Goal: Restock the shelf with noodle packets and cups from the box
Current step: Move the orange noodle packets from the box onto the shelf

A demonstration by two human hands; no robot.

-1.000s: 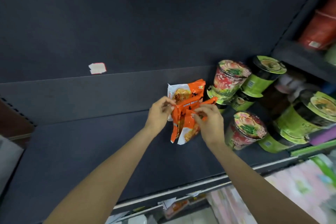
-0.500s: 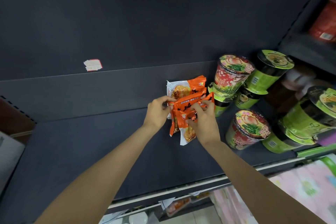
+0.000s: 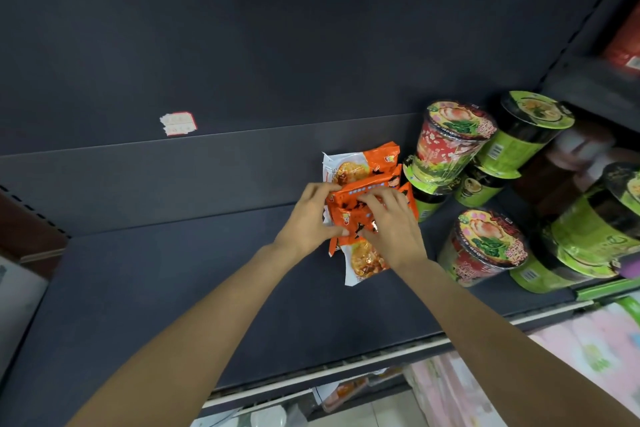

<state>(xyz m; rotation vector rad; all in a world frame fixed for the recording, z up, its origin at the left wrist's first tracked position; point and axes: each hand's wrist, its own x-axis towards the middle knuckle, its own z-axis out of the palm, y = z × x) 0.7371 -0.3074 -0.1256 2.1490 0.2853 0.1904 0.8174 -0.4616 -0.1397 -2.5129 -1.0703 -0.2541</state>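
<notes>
Several orange noodle packets (image 3: 360,184) stand in a small stack on the dark shelf (image 3: 173,281), near its back wall. My left hand (image 3: 308,222) grips the stack's left side, thumb at the front and fingers over the top. My right hand (image 3: 391,225) lies on the front packets with curled fingers holding them from the right. A white and orange packet end (image 3: 363,263) sticks out below my hands. Red noodle cups (image 3: 450,146) and green noodle cups (image 3: 519,139) stand stacked just right of the packets.
A torn price sticker (image 3: 178,123) is on the shelf's back wall. More green cups (image 3: 595,229) fill the right end. Pink packs (image 3: 588,357) sit on the shelf below. The box is out of view.
Both hands have closed in on the packets and pushed them back against the rear packet. The camera view has shifted slightly.
</notes>
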